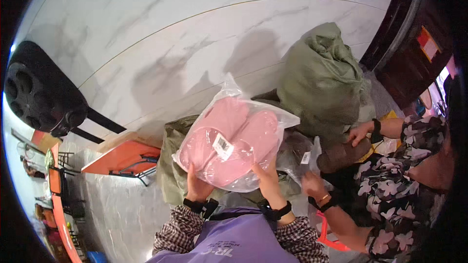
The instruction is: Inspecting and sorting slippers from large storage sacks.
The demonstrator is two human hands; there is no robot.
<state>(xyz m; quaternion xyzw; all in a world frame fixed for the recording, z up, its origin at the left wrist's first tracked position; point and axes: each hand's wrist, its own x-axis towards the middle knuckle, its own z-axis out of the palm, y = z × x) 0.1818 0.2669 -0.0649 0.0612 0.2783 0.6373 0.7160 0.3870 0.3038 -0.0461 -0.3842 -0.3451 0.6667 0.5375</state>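
Pale marble-patterned wall panels [219, 24] back a bulging olive-green cloth sack [317, 80]. At the far right, darkness cuts off part of a co-worker in a dark floral top [385, 197]. Two pink foam-like slippers [263, 134] in a glossy clear plastic bag [231, 86] are held before a purple apron [234, 238]; left hand [198, 186] and right hand [266, 176] pinch its near corners, thumbs uppermost, other fingers mostly hidden underneath, forearms angled inward.

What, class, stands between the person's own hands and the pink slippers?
Only the clear plastic bag visibly does: it encloses the pink slippers, so the left hand and right hand hold them through its film.
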